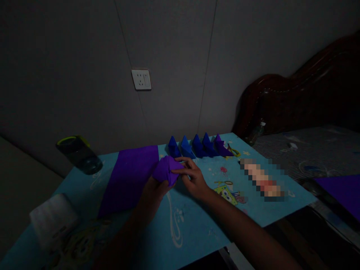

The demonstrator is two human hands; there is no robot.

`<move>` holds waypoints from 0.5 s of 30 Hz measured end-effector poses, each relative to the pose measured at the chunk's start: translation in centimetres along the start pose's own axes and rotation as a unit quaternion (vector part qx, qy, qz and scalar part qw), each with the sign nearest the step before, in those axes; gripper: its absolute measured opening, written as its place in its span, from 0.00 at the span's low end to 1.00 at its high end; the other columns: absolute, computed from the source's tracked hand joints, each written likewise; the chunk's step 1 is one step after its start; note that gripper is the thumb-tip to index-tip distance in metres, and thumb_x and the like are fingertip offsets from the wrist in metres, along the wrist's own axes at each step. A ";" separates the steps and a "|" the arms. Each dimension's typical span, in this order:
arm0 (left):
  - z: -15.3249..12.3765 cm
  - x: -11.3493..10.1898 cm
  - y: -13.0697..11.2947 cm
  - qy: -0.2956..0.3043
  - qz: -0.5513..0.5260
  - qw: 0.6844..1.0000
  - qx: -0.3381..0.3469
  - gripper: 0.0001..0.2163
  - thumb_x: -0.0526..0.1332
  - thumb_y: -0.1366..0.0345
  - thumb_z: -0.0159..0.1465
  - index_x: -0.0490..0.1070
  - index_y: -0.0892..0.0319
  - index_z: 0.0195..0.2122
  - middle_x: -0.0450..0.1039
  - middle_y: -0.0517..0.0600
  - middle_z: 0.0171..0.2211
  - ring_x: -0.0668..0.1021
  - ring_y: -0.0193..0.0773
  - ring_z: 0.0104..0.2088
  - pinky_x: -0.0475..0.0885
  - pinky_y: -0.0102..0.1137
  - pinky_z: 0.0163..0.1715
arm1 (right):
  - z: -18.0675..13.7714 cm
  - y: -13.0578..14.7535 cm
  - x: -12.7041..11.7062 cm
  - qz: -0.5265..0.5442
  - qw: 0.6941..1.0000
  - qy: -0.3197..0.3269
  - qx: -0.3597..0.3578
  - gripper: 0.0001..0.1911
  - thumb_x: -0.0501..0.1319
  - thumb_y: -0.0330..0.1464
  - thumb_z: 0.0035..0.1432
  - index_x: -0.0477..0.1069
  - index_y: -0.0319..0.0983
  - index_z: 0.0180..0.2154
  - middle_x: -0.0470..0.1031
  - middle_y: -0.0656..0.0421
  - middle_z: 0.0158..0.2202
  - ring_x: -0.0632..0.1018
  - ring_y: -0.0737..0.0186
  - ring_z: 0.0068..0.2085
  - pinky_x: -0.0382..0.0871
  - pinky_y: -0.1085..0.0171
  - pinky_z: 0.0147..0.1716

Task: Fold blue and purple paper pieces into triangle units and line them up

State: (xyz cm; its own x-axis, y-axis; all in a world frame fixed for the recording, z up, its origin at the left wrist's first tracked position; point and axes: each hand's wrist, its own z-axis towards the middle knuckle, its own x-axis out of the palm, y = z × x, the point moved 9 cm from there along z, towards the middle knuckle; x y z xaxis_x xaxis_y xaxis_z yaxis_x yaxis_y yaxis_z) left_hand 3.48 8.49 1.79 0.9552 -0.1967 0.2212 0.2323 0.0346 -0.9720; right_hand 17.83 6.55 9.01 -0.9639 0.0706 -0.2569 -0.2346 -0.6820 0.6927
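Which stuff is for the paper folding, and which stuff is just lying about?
Probably for the folding:
folded purple paper in the left hand and right hand
left-side purple sheet
five paper boats
right-side purple sheet, perhaps

Probably just lying about:
dark cup
white packet
clear bottle

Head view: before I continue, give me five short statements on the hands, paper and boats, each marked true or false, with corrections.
1. The left hand and the right hand both touch the folded purple paper. True.
2. Four folded boats stand in the row. False: there are five folded boats.
3. The purple boat is at the row's right end. True.
4. The flat purple sheet lies to the right of both hands. False: it lies left of the folded purple paper.
5. The dark cup stands beside the purple boat. False: the dark cup is at the far left.
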 end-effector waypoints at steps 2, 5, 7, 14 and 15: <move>-0.1 -0.1 0.2 -0.004 -0.005 1.000 -0.025 0.27 0.68 0.58 0.54 0.69 0.59 0.54 0.79 0.56 0.46 0.80 0.46 0.46 0.75 0.40 0.47 | 0.0 0.1 0.4 -0.005 1.000 0.022 -0.003 0.16 0.55 0.26 0.60 0.79 0.46 0.40 0.68 0.53 0.54 0.75 0.57 0.47 0.71 0.56 0.45; -0.3 -0.5 0.2 -0.021 0.019 0.999 -0.046 0.27 0.70 0.60 0.51 0.69 0.60 0.52 0.79 0.55 0.45 0.80 0.46 0.46 0.74 0.39 0.48 | -0.2 -0.4 0.7 -0.032 0.999 0.032 0.020 0.09 0.60 0.29 0.59 0.77 0.43 0.40 0.68 0.52 0.54 0.75 0.57 0.50 0.69 0.55 0.49; -0.2 -0.6 0.1 -0.024 0.045 0.998 -0.046 0.26 0.70 0.61 0.51 0.70 0.60 0.51 0.79 0.54 0.44 0.80 0.47 0.46 0.74 0.40 0.48 | -0.3 -1.2 0.7 -0.034 0.998 0.017 0.051 0.09 0.64 0.32 0.57 0.75 0.42 0.41 0.69 0.52 0.53 0.74 0.56 0.51 0.67 0.55 0.51; 0.0 -0.6 0.2 -0.023 0.115 0.992 -0.038 0.21 0.70 0.62 0.50 0.73 0.59 0.45 0.81 0.51 0.38 0.81 0.51 0.42 0.76 0.42 0.44 | -0.8 -4.2 1.3 0.101 0.972 0.008 0.212 0.26 0.68 0.40 0.53 0.67 0.42 0.53 0.77 0.57 0.41 0.78 0.58 0.40 0.72 0.61 0.40; 0.0 -0.6 0.2 -0.019 0.122 0.992 -0.036 0.21 0.69 0.62 0.50 0.73 0.59 0.45 0.81 0.51 0.39 0.81 0.50 0.42 0.75 0.42 0.45 | -0.8 -4.3 1.4 0.106 0.968 0.017 0.226 0.24 0.67 0.41 0.53 0.70 0.41 0.50 0.78 0.57 0.40 0.78 0.58 0.39 0.72 0.61 0.39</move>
State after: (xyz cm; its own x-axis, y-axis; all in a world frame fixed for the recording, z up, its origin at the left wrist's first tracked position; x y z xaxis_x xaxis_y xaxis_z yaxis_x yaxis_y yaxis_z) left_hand 2.96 8.64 1.43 0.9878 -0.1547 -0.0194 -0.0187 0.0055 -0.9998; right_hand 17.56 8.99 5.10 -0.9934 -0.0660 -0.0933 -0.0704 -0.2899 0.9545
